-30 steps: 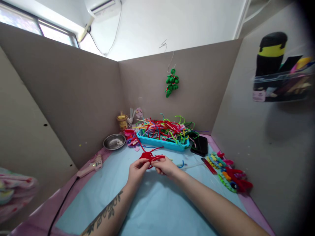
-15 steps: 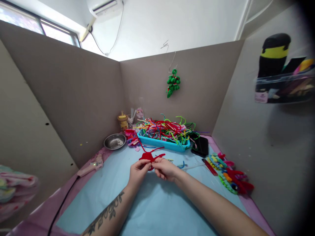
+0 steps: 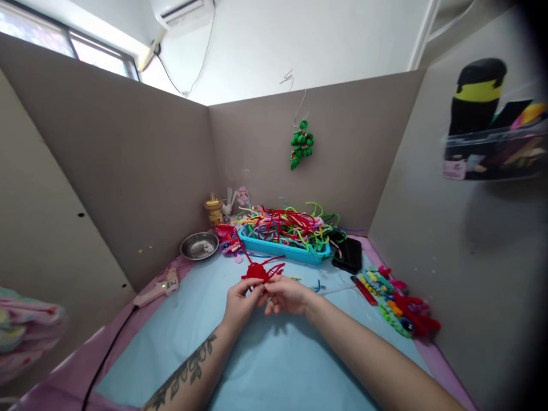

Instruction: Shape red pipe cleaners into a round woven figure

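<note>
Between my two hands is a red piece of pipe-cleaner work (image 3: 256, 270), with loose red stems sticking out to the right and up to the left. My left hand (image 3: 243, 298) pinches its near edge between thumb and fingers. Against the same edge, close to the left fingertips, the thumb and forefinger of my right hand (image 3: 286, 294) are pressed together, and the other right fingers are loosely curled. Exactly what the fingertips grip is hidden. Beyond the hands stands a blue basket (image 3: 282, 250) heaped with pipe cleaners (image 3: 286, 222) in many colours.
A metal bowl (image 3: 199, 246) with small white bits and a glue gun (image 3: 156, 289) with its cord are at left. On the right lie a black phone (image 3: 347, 255), a red tool (image 3: 363, 290) and colourful finished pieces (image 3: 396, 305). A green ornament (image 3: 302, 144) hangs from the back panel.
My right hand has turned slightly and its lower fingers have loosened and spread a little. The red stems on the right have shifted. My left hand stays nearly in place.
</note>
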The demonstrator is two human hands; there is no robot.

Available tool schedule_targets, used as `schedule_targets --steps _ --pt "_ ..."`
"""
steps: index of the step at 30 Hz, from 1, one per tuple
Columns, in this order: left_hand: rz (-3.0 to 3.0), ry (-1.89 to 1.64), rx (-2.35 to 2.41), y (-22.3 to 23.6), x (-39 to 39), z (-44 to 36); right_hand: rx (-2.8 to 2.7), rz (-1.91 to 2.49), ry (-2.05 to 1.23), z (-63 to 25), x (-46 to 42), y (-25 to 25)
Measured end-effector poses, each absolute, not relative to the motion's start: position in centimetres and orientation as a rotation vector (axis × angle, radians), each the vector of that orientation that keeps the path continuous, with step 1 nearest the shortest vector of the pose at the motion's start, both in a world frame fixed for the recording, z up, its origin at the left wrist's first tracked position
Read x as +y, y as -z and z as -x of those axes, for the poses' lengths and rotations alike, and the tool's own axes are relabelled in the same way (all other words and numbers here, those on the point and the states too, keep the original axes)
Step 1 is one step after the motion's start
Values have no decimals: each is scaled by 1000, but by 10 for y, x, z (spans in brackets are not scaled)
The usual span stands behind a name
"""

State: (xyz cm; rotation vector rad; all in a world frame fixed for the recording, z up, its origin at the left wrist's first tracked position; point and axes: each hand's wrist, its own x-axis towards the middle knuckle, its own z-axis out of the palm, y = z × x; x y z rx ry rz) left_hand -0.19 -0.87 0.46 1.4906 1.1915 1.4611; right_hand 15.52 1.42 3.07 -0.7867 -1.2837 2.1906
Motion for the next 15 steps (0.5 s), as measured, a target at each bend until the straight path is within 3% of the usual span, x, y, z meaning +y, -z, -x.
schedule_targets --steps 15 --pt "-1862 -1553 1256 -9 -14 -2 -1055 883 -2110 -148 12 -29"
